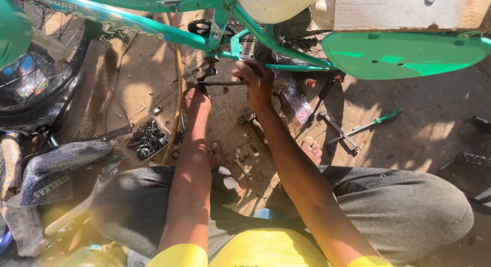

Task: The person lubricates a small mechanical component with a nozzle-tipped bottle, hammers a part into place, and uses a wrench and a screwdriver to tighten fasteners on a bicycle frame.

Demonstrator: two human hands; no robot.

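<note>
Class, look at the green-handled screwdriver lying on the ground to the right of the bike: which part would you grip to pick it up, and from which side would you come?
Grip the green-handled screwdriver by its green handle, the upper-right end, probably coming from above. It lies flat on the ground, handle thicker than the thin shaft, whose other end points toward the cross-shaped wrench, so the handle end looks less crowded.

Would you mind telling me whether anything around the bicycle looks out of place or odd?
The teal bicycle frame stands upside down, its green saddle low near the ground. Wrenches and a green-handled screwdriver lie loose on the dirt, right of the right hand. Nothing looks spilled.
</note>
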